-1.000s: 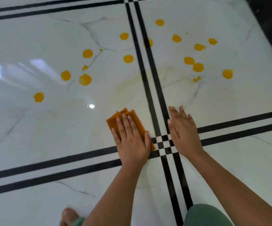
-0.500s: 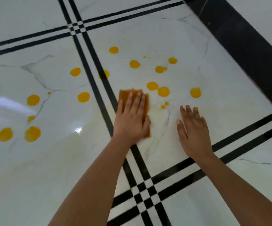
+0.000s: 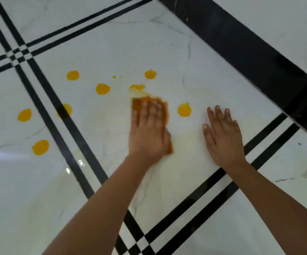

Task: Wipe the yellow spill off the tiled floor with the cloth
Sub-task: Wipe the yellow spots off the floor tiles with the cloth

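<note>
My left hand (image 3: 149,133) presses flat on a folded orange cloth (image 3: 138,104) on the white marble floor, fingers spread over it, blurred by motion. Only the cloth's far edge and right side show past the hand. A smeared yellow drop (image 3: 137,87) lies just beyond the cloth. Round yellow drops remain around it: one to the right (image 3: 184,109), one farther back (image 3: 150,74), several to the left (image 3: 103,88). My right hand (image 3: 222,137) rests flat on the floor to the right, fingers apart, holding nothing.
Black double stripes (image 3: 64,115) cross the floor left of the cloth and meet another pair (image 3: 222,173) in a checkered crossing near me. A wide black skirting band (image 3: 255,57) runs along the wall at the upper right. A faint yellowish film covers the tile around my hands.
My left hand has pushed the cloth farther forward and right, over the two drops that lay ahead of it. My right hand stays planted. The view has shifted left to right.
</note>
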